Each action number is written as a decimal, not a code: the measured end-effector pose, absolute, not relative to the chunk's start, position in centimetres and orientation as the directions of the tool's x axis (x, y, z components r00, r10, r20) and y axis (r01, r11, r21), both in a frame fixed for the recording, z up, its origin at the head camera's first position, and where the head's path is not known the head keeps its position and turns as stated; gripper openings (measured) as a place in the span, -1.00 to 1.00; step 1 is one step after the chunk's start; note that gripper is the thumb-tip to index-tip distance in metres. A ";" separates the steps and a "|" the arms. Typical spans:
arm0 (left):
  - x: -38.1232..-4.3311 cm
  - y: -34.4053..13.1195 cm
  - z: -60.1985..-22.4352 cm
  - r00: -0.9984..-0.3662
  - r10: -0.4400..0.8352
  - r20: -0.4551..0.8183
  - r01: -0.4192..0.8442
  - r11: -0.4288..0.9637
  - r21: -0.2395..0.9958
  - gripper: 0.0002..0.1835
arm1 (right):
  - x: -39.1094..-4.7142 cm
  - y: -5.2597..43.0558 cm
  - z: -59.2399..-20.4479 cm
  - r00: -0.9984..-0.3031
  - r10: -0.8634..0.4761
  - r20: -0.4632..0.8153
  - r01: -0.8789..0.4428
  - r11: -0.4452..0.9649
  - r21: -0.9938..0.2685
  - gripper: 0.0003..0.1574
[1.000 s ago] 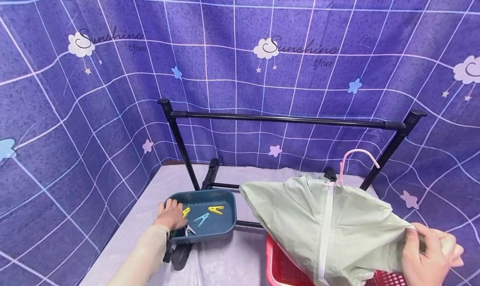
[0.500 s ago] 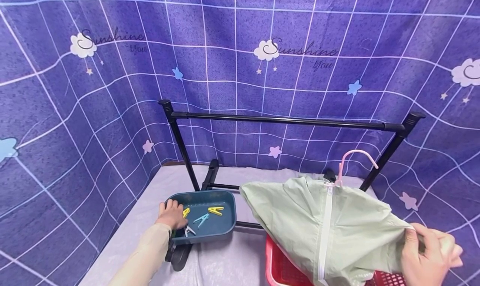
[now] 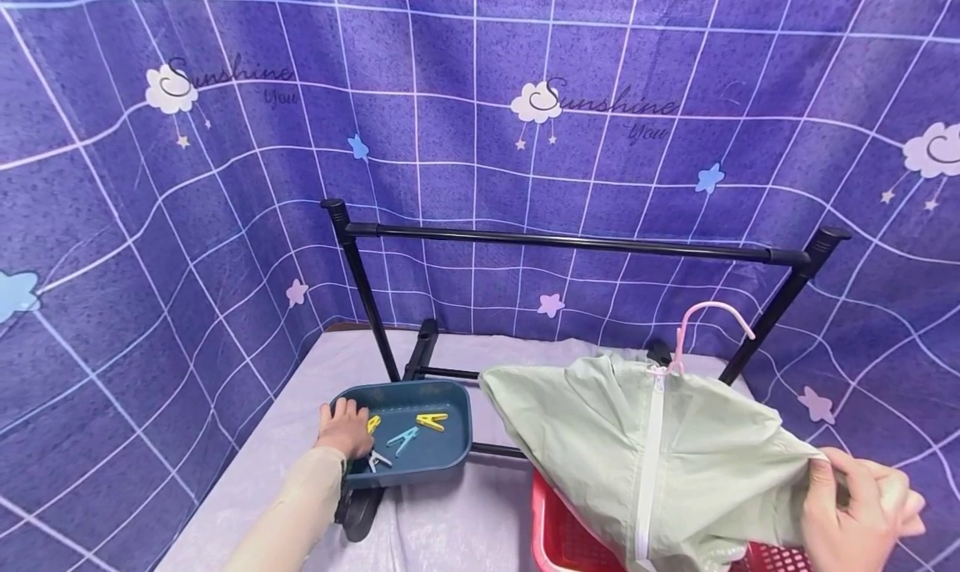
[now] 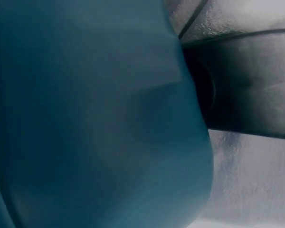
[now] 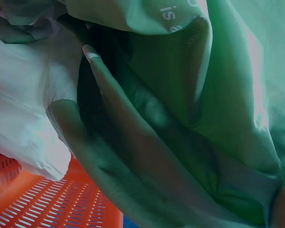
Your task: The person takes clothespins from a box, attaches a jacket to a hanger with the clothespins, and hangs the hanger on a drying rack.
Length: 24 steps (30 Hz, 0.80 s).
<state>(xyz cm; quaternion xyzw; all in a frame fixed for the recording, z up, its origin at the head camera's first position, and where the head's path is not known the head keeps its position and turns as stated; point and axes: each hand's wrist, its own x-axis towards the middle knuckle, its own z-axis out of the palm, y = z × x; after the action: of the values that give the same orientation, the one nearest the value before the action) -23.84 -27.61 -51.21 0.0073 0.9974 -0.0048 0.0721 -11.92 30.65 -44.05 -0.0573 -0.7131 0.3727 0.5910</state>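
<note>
My left hand [image 3: 347, 429] lies over the left rim of a dark blue plastic tray [image 3: 453, 451], partly covering a yellow clothespin [image 3: 373, 423]. Its fingertips are not clear enough to show whether they grip. A pale blue clothespin [image 3: 403, 440], another yellow one and a white one [image 3: 377, 459] lie in the tray. On the right, my right hand [image 3: 855, 505] pinches the sleeve end of a pale green zip jacket [image 3: 600, 422]. A pink hanger [image 3: 701, 309] stands out of its collar. In the right wrist view, jacket folds [image 5: 237, 85] and white lining [image 5: 33, 90] show.
A black clothes rack [image 3: 570, 240] stands behind, its rail bare. The tray sits over the rack's left foot [image 3: 363, 514]. Below the jacket is a red perforated basket [image 3: 551, 539]. A patterned purple curtain [image 3: 450, 80] surrounds the pale covered surface [image 3: 450, 522].
The head view has shifted very slightly. Both hands, the jacket, the hanger and the tray keep practically the same places.
</note>
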 end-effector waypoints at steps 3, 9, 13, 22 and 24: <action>-23.9 -27.6 -51.4 -0.990 0.013 -0.138 0.014 1.000 -0.010 -0.52 | -11.9 30.6 -44.1 -0.288 0.526 0.800 -0.363 0.713 -0.599 -0.69; -24.1 -27.7 -51.8 -0.991 0.011 -0.130 0.012 1.000 -0.010 -0.56 | -11.9 30.5 -44.1 -0.281 0.530 0.800 -0.366 0.711 -0.600 -0.72; -24.1 -27.8 -52.2 -0.992 0.015 -0.126 0.016 1.000 -0.010 -0.57 | -11.8 30.4 -44.1 -0.283 0.531 0.799 -0.365 0.711 -0.602 -0.70; -24.1 -27.9 -52.3 -0.992 0.015 -0.122 0.017 1.000 -0.009 -0.56 | -11.9 30.5 -44.2 -0.289 0.524 0.801 -0.362 0.715 -0.598 -0.67; -24.0 -27.8 -52.1 -0.993 0.018 -0.117 0.019 1.000 -0.008 -0.57 | -11.9 30.5 -44.2 -0.282 0.524 0.804 -0.364 0.717 -0.595 -0.66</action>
<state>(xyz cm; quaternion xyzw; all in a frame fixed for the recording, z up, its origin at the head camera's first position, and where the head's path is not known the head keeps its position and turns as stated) -23.98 -27.81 -52.13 0.0091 0.9982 -0.0045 0.0584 -11.95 30.54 -44.25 -0.0563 -0.7088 0.3722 0.5966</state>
